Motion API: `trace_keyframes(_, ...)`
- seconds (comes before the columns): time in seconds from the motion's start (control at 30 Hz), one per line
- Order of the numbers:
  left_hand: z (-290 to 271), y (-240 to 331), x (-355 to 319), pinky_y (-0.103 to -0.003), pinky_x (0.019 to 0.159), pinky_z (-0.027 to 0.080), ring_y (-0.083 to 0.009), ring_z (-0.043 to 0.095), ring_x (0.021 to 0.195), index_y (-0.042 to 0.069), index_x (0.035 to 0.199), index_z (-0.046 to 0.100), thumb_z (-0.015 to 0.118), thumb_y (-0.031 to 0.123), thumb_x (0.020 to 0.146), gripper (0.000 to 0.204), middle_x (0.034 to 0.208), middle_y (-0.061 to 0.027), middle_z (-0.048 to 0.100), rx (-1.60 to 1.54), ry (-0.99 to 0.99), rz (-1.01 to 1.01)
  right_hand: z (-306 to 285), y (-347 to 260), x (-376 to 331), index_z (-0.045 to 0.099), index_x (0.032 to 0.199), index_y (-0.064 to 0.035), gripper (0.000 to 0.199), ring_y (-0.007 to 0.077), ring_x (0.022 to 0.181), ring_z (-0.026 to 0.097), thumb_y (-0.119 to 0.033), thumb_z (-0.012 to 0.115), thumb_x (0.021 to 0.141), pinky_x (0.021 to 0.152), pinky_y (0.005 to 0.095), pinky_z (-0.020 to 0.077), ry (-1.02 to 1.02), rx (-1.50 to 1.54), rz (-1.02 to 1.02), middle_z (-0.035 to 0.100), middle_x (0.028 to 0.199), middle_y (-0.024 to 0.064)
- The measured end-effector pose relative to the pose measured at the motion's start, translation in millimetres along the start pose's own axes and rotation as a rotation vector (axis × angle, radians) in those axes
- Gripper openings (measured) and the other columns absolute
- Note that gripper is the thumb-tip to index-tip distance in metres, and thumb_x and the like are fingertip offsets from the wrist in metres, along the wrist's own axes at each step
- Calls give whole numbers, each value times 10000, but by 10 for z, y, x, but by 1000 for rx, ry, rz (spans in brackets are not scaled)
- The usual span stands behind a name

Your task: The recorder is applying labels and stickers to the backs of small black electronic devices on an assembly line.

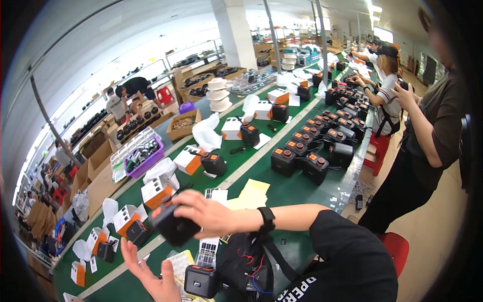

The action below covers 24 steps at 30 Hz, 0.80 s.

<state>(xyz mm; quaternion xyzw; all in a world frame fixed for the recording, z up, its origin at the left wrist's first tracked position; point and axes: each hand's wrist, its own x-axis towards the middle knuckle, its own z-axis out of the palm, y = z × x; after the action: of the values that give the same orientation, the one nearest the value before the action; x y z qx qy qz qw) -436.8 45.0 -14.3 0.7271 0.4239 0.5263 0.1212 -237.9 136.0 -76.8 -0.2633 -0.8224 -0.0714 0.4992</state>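
Observation:
My right hand [204,211], with a black band on its wrist, grips a black boxy device [173,224] with orange trim and holds it up over the green bench. Fingers lie over its top, and the device is slightly blurred. Lower left, my left hand [153,277] has its fingers spread and nothing in it. A second black device [200,281] with orange marks stands just right of that hand. Beyond the raised device are an orange-and-white carton [127,220] and another black device [138,233]. Sheets of small black stickers [207,251] lie beneath my right hand.
Cartons with black devices and white bags line the green bench [241,194]. Many black devices [296,147] cluster at right. Yellow papers [254,190] lie mid-bench. A purple basket [146,160] sits beyond. A person in dark clothes [402,166] stands at right, near red stools [395,251].

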Motion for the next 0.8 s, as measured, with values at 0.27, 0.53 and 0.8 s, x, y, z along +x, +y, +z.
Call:
trace_keyframes(0.27, 157, -122, -56, -273, 834, 429, -194, 536, 928, 1, 1212, 481, 660, 81, 802, 454, 1068, -120, 541, -475, -134, 49, -553, -540, -113, 392, 1243, -39, 511, 425, 1149, 455, -119, 610, 787, 820, 413, 511, 74, -38, -339, 350, 1326, 236)
trace_keyframes(0.53, 366, -58, -177, -365, 842, 445, -236, 531, 950, 18, 1109, 513, 633, 325, 810, 446, 1073, -127, 534, -567, -14, 163, -669, -911, -205, 112, 1398, 23, 968, 373, 1228, 382, -334, 729, 743, 984, 403, 351, -8, 734, 390, 252, 1397, 248)
trace_keyframes(0.8, 469, 140, -247, -369, 878, 447, -250, 555, 990, 35, 1234, 367, 487, 417, 845, 559, 1126, -168, 501, -594, 24, -261, -632, -959, -173, 146, 1384, 57, 843, 318, 1127, 450, -307, 650, 816, 938, 356, 378, 32, 719, 514, 383, 1264, 220)
